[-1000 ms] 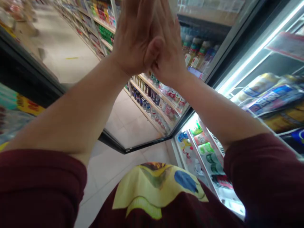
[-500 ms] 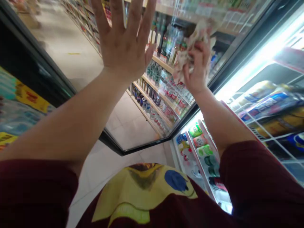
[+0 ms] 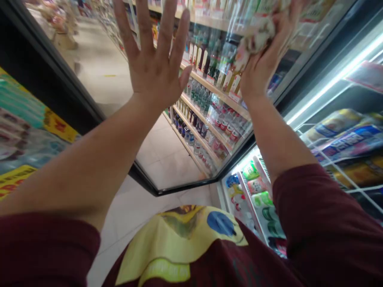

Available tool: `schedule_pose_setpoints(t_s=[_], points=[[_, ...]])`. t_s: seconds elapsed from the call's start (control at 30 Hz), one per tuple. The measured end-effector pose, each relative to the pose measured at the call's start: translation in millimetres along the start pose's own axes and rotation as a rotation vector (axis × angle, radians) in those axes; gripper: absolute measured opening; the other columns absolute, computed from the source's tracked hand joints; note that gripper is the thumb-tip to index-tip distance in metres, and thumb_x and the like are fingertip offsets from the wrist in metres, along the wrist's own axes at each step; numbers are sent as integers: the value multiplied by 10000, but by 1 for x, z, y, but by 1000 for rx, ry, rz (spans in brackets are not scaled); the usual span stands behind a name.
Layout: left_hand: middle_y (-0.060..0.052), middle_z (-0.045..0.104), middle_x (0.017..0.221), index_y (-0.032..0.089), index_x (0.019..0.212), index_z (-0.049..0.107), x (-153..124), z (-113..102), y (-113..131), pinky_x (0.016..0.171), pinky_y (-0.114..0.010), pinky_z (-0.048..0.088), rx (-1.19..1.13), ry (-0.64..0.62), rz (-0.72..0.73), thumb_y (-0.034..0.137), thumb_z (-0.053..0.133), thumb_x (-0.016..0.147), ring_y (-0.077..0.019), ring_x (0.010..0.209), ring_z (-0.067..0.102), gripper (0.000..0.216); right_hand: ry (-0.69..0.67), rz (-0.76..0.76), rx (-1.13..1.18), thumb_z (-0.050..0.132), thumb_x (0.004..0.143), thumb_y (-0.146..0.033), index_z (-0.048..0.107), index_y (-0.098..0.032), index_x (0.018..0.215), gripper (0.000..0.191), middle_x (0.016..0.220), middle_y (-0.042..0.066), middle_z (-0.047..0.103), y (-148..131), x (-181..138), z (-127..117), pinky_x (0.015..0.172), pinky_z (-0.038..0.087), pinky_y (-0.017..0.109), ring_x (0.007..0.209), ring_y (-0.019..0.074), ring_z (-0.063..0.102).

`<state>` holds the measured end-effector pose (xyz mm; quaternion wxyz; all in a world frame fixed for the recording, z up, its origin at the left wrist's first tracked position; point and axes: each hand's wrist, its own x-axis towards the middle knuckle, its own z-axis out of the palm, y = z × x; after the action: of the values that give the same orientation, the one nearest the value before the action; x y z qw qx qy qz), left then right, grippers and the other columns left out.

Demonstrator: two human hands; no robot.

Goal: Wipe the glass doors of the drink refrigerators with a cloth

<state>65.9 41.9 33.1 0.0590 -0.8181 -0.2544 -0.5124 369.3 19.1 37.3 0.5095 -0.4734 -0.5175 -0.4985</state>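
A black-framed glass door (image 3: 179,175) stands open in front of me. My left hand (image 3: 157,67) lies flat against its glass with the fingers spread. Higher up on the right side of the pane, my right hand (image 3: 266,63) grips a crumpled, light-coloured patterned cloth (image 3: 257,38) and presses it to the glass. Some of the right fingers are hidden behind the cloth or cut by the top edge of the view.
Right of the door is a lit refrigerator with cans (image 3: 263,198) and packs on wire shelves (image 3: 344,171). Through the glass, bottles line wooden shelves (image 3: 206,83). Wrapped goods with yellow labels (image 3: 60,125) stand at the left. Pale tiles (image 3: 128,211) cover the floor.
My right hand has moved up and to the right across the glass with the cloth. My left hand stays flat on the pane. The view has shifted slightly.
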Motion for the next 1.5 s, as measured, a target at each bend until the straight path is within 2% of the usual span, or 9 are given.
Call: schedule_pose_setpoints(t_s=[0.07,0.13,0.3,0.5,0.7,0.93,1.13,1.33,1.5], points=[[-46,233,1827,192,1734,399,3,10,-21,1252,-529,-346,149,-29,125,1134,235,836,-455,1682,-49,1312,113,139,-6,165,1037,-423,385,-39,1492,635,1629,299,458,9,14,7,1388,207,560,1572,270,479],[-78,127,1847,166,1771,292,5,18,-41,1195,-537,-396,322,-6,254,1053,193,933,-467,1659,-130,1224,-8,102,-54,336,955,-354,360,-7,1567,704,1678,266,441,-5,11,-2,1399,28,644,1651,320,362],[28,-33,1852,180,1788,213,3,25,-62,1222,-436,-404,577,124,345,796,254,1089,-240,1624,-338,933,-518,-186,-118,310,1091,-281,564,-375,1628,601,1701,-9,529,-44,-5,-39,1437,136,577,1671,274,377],[128,-188,1790,239,1786,236,2,27,-64,1297,-416,-357,655,211,377,853,272,1045,-155,1599,-390,963,-206,77,-97,138,1131,-240,502,-13,1639,665,1718,211,462,-18,29,-24,1425,162,581,1723,283,230],[73,109,1837,223,1749,364,-5,19,-44,1309,-487,-374,364,-7,90,872,430,1026,-208,1647,-330,974,-514,-206,139,363,1119,-497,444,-249,1710,646,1796,49,375,-56,-11,-37,1411,97,675,1718,330,242],[61,149,1830,286,1757,383,-9,15,-15,1378,-552,-261,427,-60,-23,744,457,1078,-254,1682,-225,822,-262,40,85,244,1149,-426,332,-131,1759,684,1823,141,296,-47,29,-17,1375,134,714,1708,393,259],[27,238,1819,298,1728,455,-10,14,-13,1405,-568,-179,408,-36,-33,721,465,1071,-286,1697,-164,782,-544,-330,237,254,1167,-381,398,-262,1738,601,1809,35,335,-62,24,-19,1394,192,671,1722,317,249],[11,264,1814,269,1718,470,-12,12,-11,1408,-571,-162,444,-29,-38,725,420,1084,-294,1716,-110,782,-348,-139,105,389,1156,-408,309,-58,1754,697,1820,202,274,-74,51,-26,1353,207,768,1684,487,261],[-27,278,1811,229,1710,476,-14,11,-9,1393,-575,-175,483,-20,-8,731,337,1107,-320,1728,-24,797,-539,-466,301,329,1148,-312,415,-216,1717,583,1810,49,343,-82,33,-18,1395,251,667,1714,322,270]])
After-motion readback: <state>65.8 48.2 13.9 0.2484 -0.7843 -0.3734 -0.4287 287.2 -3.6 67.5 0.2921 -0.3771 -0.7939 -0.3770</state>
